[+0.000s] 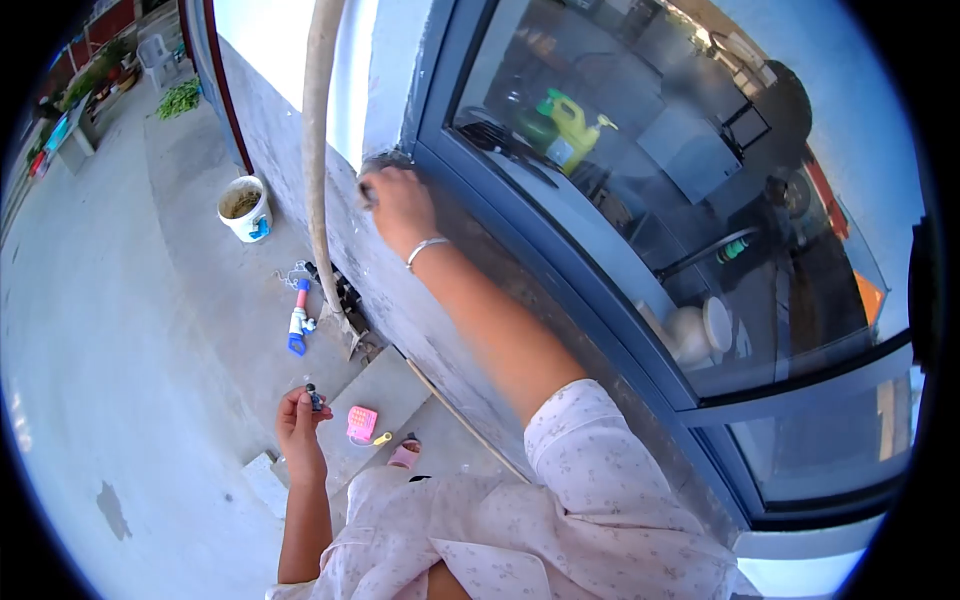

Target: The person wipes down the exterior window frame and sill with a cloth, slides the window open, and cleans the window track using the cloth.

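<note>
My left hand (300, 415) is pinched shut on a small dark object (314, 397), held low over the concrete step. My right hand (398, 205), with a silver bracelet (427, 250) at the wrist, reaches to the far end of the window ledge (520, 270). Its fingers are curled at the ledge's corner on something greyish that I cannot make out. The grey window frame (540, 215) runs right beside that arm.
A wooden pole (318, 130) stands before the wall. On the ground are a white bucket (245, 208), a blue and white toy (300, 322) and a pink toy (362, 422). Behind the glass is a yellow-green spray bottle (575, 130).
</note>
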Tool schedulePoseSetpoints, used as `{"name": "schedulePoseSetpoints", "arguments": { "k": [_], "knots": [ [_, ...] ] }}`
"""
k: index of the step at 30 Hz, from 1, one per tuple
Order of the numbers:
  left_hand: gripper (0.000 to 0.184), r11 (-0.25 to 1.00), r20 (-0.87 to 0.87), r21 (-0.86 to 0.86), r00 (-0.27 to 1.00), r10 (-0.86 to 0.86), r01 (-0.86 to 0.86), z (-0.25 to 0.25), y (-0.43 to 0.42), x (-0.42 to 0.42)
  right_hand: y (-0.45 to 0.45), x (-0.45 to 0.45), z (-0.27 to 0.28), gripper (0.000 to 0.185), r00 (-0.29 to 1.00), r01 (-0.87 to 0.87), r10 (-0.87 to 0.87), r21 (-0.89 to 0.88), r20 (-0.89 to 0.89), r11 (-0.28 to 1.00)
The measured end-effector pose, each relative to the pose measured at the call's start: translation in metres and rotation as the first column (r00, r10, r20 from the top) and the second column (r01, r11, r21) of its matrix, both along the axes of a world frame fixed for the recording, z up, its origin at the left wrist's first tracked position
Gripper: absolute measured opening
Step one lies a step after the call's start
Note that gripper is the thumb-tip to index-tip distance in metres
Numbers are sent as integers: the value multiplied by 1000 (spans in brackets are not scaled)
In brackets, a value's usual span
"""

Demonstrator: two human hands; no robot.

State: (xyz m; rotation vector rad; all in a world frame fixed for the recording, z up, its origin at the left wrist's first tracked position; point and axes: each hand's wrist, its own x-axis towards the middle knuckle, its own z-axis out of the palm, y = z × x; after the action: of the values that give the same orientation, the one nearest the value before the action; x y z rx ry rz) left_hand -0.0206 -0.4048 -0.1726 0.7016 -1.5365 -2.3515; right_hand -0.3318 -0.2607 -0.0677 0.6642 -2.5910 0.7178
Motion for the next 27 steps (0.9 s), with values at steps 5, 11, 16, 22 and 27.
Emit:
{"name": "schedulePoseSetpoints", "arguments": {
  "k": [5,11,16,22,27],
  "knots": [
    [19,999,-81,-9,996,35,-36,16,-2,-20,-24,78,14,27,885,-397,444,-271,141,877],
    [19,998,-139,-57,990,-2,-6,29,-6,-36,8,33,48,27,922,-109,83,-46,-379,993],
    [21,996,-175,-63,982,-72,62,52,13,-69,45,37,-2,33,979,107,-74,170,-192,980],
    [20,930,-321,-311,900,-294,193,98,34,-148,136,119,22,36,994,96,-104,207,29,974],
    [21,769,-360,-625,822,-441,139,121,56,-235,203,206,42,39,968,207,-246,387,55,899]
  ]
}}
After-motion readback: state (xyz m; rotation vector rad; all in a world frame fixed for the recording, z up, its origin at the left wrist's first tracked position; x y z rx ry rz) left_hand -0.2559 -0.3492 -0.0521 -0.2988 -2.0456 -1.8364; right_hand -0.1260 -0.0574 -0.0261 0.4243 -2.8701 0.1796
